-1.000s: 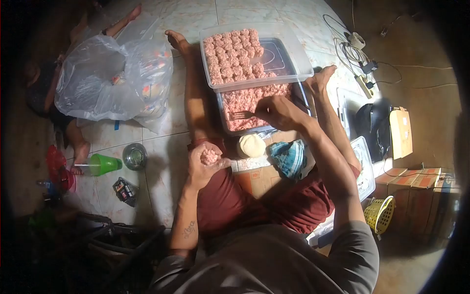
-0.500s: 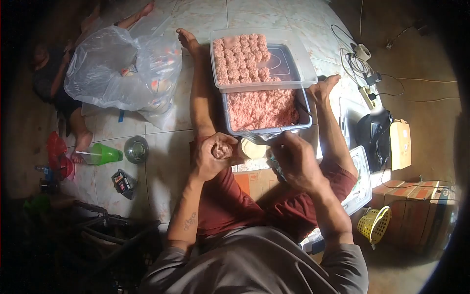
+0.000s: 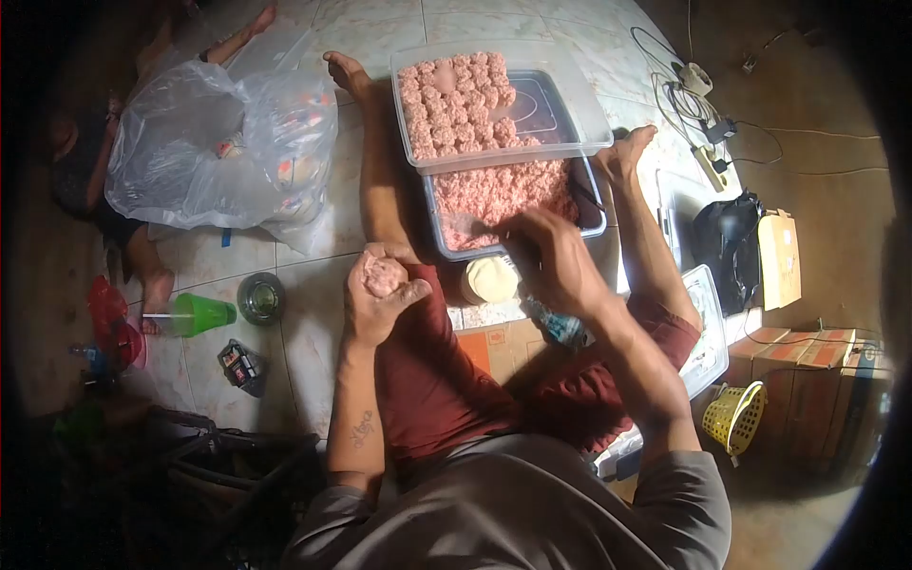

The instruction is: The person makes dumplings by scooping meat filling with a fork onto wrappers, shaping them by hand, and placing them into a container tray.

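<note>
My left hand [image 3: 366,309] cups a lump of pink minced meat [image 3: 385,275], fingers curled round it, above my left knee. My right hand [image 3: 560,261] grips a metal utensil [image 3: 465,226], a spoon or fork blurred by motion. Its tip is at the near left part of the mince [image 3: 503,195] in a blue-rimmed tub [image 3: 522,249]. Across that tub's far side lies a clear plastic container [image 3: 600,133] with rows of shaped meat lumps [image 3: 451,100]. Between my hands stands a small round jar with a pale cream top [image 3: 491,279].
A large plastic bag [image 3: 180,142], a green cup [image 3: 204,313] and a metal bowl [image 3: 261,297] are on the tiles at left. Another person's leg [image 3: 152,266] is beyond. Cables [image 3: 679,114], a black bag [image 3: 727,252], a yellow basket [image 3: 733,418] and cardboard boxes [image 3: 803,380] stand right.
My left hand has moved left and opened its thumb outward, still cupping the meat. My right hand has carried the utensil from above the jar forward to the mince in the tub.
</note>
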A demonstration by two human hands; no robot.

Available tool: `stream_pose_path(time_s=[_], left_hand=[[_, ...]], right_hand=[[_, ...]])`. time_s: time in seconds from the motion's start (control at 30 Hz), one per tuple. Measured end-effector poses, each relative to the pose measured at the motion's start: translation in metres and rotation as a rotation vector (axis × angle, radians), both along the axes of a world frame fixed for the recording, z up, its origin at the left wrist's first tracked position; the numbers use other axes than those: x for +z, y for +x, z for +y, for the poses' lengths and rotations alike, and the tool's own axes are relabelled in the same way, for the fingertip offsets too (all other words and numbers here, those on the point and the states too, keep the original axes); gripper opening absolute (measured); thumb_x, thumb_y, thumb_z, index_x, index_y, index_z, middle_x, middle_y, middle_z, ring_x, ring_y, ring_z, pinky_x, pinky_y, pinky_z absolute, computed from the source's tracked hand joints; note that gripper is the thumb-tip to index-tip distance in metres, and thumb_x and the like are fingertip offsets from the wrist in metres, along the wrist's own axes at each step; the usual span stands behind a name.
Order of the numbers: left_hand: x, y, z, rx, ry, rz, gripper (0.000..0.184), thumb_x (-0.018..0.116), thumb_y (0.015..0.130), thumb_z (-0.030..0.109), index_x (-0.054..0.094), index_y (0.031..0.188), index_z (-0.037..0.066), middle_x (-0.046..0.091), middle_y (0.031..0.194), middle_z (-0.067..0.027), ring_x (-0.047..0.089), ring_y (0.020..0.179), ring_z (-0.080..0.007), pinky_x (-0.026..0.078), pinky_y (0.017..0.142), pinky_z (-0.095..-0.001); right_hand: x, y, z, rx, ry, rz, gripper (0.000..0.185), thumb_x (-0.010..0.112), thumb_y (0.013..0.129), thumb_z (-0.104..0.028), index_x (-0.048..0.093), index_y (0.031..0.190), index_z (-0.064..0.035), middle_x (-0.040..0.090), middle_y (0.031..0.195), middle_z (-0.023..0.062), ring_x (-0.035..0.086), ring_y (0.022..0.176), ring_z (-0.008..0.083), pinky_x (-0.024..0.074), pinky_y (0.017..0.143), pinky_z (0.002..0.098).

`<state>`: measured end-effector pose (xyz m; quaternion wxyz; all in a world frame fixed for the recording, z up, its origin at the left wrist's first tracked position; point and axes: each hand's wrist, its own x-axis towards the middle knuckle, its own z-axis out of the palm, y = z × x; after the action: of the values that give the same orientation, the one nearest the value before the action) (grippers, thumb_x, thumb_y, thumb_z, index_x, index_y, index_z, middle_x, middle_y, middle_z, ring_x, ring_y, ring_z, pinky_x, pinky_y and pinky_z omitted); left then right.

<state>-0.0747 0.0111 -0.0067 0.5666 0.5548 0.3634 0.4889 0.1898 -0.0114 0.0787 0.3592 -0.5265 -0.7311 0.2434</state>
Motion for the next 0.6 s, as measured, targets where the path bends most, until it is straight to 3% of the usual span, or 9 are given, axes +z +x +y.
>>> stream_pose_path(time_s=[0.07,0.13,0.23,0.37,0.4,0.43,0.47,0.53,0.6], left_hand=[[-0.009,-0.002,-0.005,-0.068,-0.066,0.076,0.035,0.089,0.080,0.011,0.062,0.101,0.004,0.052,0.077,0.0057,0.046,0.067,-0.0040,0.042,0.063,-0.0216],[-0.017,0.004,-0.009,-0.124,-0.115,0.128,0.033,0.091,0.079,0.015,0.061,0.093,0.008,0.053,0.077,0.0061,0.047,0.068,-0.0041,0.042,0.063,-0.0219],[-0.010,0.015,-0.011,0.003,0.173,0.340,0.037,0.092,0.077,0.017,0.062,0.095,0.004,0.062,0.081,0.0016,0.056,0.075,-0.0091,0.049,0.070,-0.0261],[-0.009,0.004,-0.016,-0.068,-0.006,0.422,0.040,0.091,0.077,0.015,0.061,0.101,0.002,0.065,0.084,-0.0011,0.058,0.077,-0.0108,0.050,0.073,-0.0275],[-0.007,0.004,-0.018,-0.048,-0.040,0.298,0.039,0.090,0.078,0.014,0.061,0.101,0.003,0.064,0.082,-0.0005,0.058,0.077,-0.0103,0.050,0.073,-0.0269],[-0.006,0.005,-0.020,-0.026,-0.076,0.173,0.037,0.089,0.079,0.012,0.061,0.102,0.003,0.062,0.080,0.0000,0.058,0.077,-0.0097,0.050,0.073,-0.0263],[-0.010,0.003,-0.019,-0.027,-0.079,0.171,0.037,0.089,0.079,0.012,0.061,0.102,0.003,0.062,0.080,0.0000,0.058,0.077,-0.0097,0.050,0.073,-0.0263],[-0.022,0.001,-0.017,-0.047,-0.065,0.139,0.038,0.089,0.080,0.010,0.062,0.105,0.001,0.065,0.091,-0.0042,0.060,0.078,-0.0114,0.053,0.076,-0.0262],[-0.031,0.006,-0.011,-0.080,-0.094,0.113,0.037,0.088,0.080,0.010,0.062,0.105,0.001,0.064,0.091,-0.0033,0.059,0.079,-0.0112,0.053,0.076,-0.0256]], right_hand=[[-0.042,0.010,0.034,-0.083,-0.026,-0.262,0.013,0.058,0.094,-0.008,0.067,0.099,0.0003,0.066,0.088,0.0203,0.065,0.084,0.0409,0.0523,0.075,0.0477],[-0.082,0.016,0.065,-0.092,-0.058,-0.458,0.013,0.054,0.091,-0.007,0.065,0.094,-0.0004,0.066,0.086,0.0208,0.066,0.079,0.0406,0.0516,0.075,0.0500],[-0.141,0.010,0.104,-0.097,-0.029,-0.633,0.016,0.044,0.094,-0.008,0.060,0.092,-0.0058,0.065,0.084,0.0186,0.067,0.079,0.0348,0.0490,0.080,0.0525],[-0.189,0.001,0.120,-0.080,0.029,-0.581,0.007,0.052,0.085,-0.005,0.059,0.087,-0.0066,0.064,0.080,0.0187,0.065,0.071,0.0371,0.0434,0.073,0.0536],[-0.203,0.007,0.118,-0.102,0.048,-0.523,0.008,0.053,0.085,-0.005,0.059,0.088,-0.0072,0.063,0.078,0.0180,0.064,0.070,0.0363,0.0419,0.074,0.0531],[-0.187,0.003,0.110,-0.122,0.065,-0.465,0.008,0.054,0.085,-0.005,0.060,0.089,-0.0078,0.063,0.076,0.0173,0.064,0.069,0.0354,0.0403,0.075,0.0527],[-0.167,0.009,0.092,-0.098,0.022,-0.530,0.020,0.047,0.098,-0.014,0.065,0.097,-0.0073,0.069,0.085,0.0149,0.069,0.083,0.0330,0.0435,0.087,0.0527],[-0.111,0.017,0.076,-0.077,-0.158,-0.376,0.019,0.051,0.097,-0.015,0.068,0.097,-0.0055,0.070,0.086,0.0161,0.069,0.084,0.0341,0.0455,0.086,0.0508],[-0.064,0.024,0.057,-0.049,-0.326,-0.221,0.019,0.056,0.096,-0.016,0.070,0.097,-0.0037,0.070,0.087,0.0174,0.069,0.085,0.0351,0.0474,0.085,0.0488]])
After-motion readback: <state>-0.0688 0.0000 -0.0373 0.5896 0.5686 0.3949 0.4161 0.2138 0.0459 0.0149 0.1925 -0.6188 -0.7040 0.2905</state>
